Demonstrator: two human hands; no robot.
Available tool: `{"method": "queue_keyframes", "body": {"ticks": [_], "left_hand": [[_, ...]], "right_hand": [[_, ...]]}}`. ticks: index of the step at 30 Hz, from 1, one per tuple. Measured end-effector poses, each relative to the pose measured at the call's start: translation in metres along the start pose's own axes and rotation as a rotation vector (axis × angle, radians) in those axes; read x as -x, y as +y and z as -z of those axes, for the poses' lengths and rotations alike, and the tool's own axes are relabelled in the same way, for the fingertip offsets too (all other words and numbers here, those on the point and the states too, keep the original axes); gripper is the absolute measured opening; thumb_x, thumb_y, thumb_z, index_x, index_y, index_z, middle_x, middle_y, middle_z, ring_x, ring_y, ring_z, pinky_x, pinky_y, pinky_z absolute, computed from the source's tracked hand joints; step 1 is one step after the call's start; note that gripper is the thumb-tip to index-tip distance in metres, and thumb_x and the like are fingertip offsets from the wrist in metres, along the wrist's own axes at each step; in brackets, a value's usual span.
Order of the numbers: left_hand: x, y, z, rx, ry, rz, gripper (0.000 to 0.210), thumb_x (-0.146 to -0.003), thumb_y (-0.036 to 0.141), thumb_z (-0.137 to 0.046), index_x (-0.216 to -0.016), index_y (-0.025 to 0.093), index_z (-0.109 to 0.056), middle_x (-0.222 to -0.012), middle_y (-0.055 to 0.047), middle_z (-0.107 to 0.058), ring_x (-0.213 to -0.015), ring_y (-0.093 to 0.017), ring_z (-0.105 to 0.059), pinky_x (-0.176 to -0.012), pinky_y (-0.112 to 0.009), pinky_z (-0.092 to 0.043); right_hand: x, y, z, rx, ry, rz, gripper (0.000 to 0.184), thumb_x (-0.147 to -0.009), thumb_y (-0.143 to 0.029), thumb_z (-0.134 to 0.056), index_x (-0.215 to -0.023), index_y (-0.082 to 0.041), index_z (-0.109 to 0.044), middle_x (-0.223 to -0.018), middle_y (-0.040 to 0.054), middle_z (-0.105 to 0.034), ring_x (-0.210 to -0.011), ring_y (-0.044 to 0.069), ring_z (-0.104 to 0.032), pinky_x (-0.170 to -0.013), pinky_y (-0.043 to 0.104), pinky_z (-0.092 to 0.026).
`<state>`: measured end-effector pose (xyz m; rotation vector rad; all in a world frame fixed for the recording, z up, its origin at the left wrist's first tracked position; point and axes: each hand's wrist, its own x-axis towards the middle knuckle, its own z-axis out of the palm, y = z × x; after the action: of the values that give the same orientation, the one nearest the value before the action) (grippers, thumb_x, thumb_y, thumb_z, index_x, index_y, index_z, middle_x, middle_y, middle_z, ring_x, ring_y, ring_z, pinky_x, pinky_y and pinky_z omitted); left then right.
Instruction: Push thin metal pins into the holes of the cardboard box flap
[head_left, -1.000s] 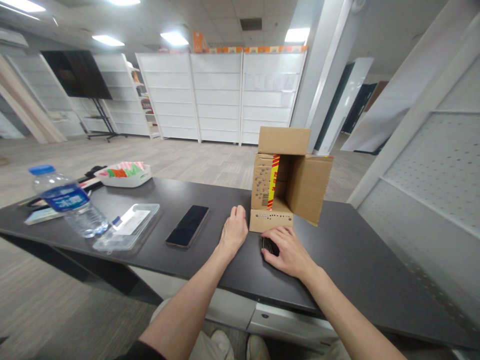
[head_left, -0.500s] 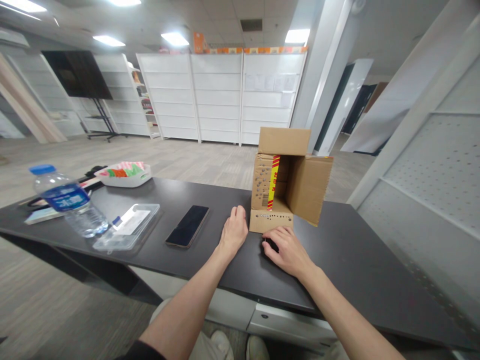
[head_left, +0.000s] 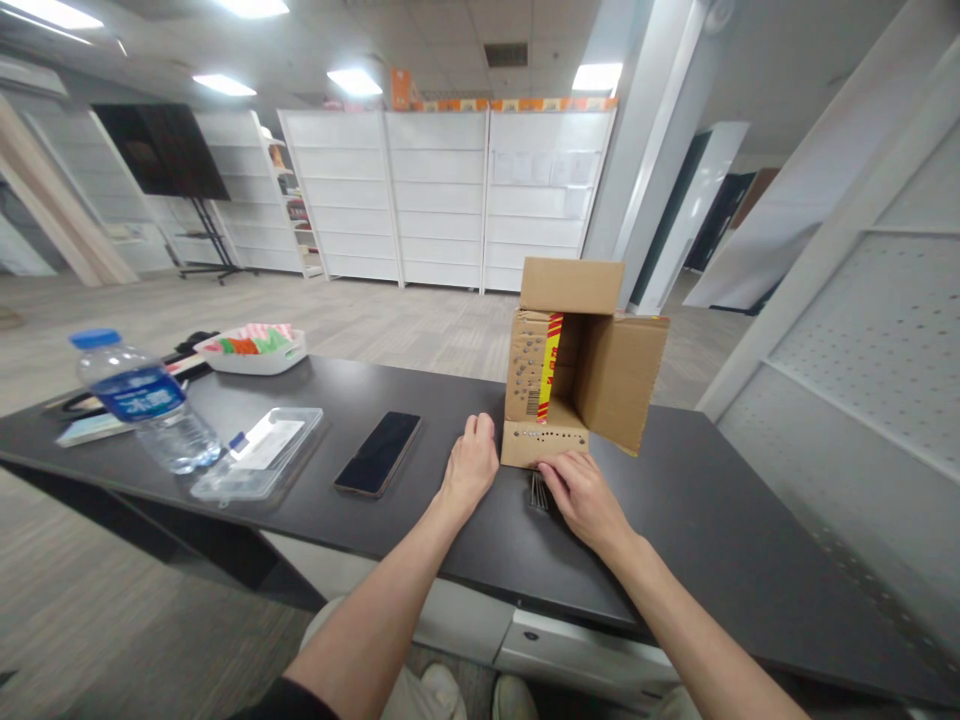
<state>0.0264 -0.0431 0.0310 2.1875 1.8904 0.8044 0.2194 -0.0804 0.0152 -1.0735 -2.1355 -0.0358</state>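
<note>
An opened cardboard box (head_left: 526,380) stands on the dark table, its flaps spread. Small round metal heads dot its left face, and rows of small holes run along its lower front flap (head_left: 525,450). Beside the box's lower left corner, my left hand (head_left: 472,462) rests in a loose fist; whatever may be inside is hidden. My right hand (head_left: 581,492) is at the flap's lower edge, thumb and fingertips pressed together. What they pinch is too small to make out. Several thin metal pins or screws (head_left: 538,491) lie on the table just left of my right hand.
Left of my hands lie a phone (head_left: 379,453) and a clear plastic case (head_left: 259,455). A water bottle (head_left: 146,400) with a blue cap leans over the case. Behind these sits a white basket (head_left: 259,360) with colourful contents. A perforated panel (head_left: 870,340) borders the table's right side.
My right hand has lifted slightly and shifted right, from the loose metal pieces to the flap's edge, uncovering those pieces. The left hand stays put. The view has shifted a little.
</note>
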Motion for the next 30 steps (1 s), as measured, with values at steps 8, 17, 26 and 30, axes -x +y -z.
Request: {"method": "queue_keyframes", "body": {"ticks": [8,17,26,30], "left_hand": [[0.001,0.002,0.003,-0.006,-0.014,0.011,0.018,-0.097,0.014,-0.033,-0.104,0.02,-0.049,-0.107,-0.009,-0.059,-0.09,-0.019,-0.066,-0.074,-0.029,-0.048],[0.0,0.0,0.001,-0.007,-0.006,0.004,0.018,-0.097,0.015,-0.032,-0.103,0.021,-0.048,-0.107,-0.01,-0.059,-0.088,-0.02,-0.066,-0.071,-0.03,-0.047],[0.0,-0.001,-0.001,-0.013,0.009,-0.004,0.016,-0.096,0.014,-0.033,-0.1,0.022,-0.046,-0.106,-0.008,-0.058,-0.088,-0.019,-0.066,-0.072,-0.029,-0.046],[0.0,0.0,-0.001,-0.012,0.004,0.002,0.015,-0.097,0.015,-0.033,-0.1,0.022,-0.046,-0.106,-0.007,-0.059,-0.087,-0.019,-0.066,-0.071,-0.029,-0.046]], "right_hand": [[-0.012,0.016,0.006,-0.069,0.198,-0.165,0.026,-0.101,-0.035,-0.044,-0.098,-0.022,-0.066,-0.094,0.0063,-0.074,-0.088,0.023,-0.067,-0.081,0.035,-0.046],[-0.031,0.02,-0.004,-0.053,0.286,-0.286,0.032,-0.101,-0.039,-0.041,-0.096,-0.021,-0.067,-0.093,0.0078,-0.074,-0.085,0.024,-0.068,-0.078,0.036,-0.047],[-0.029,0.018,-0.014,-0.032,0.33,-0.272,0.031,-0.101,-0.037,-0.04,-0.097,-0.021,-0.066,-0.096,0.0076,-0.074,-0.09,0.024,-0.067,-0.082,0.037,-0.044],[-0.029,0.019,-0.015,-0.007,0.316,-0.244,0.031,-0.102,-0.037,-0.039,-0.097,-0.02,-0.065,-0.096,0.0083,-0.074,-0.09,0.024,-0.066,-0.082,0.037,-0.043]]}}
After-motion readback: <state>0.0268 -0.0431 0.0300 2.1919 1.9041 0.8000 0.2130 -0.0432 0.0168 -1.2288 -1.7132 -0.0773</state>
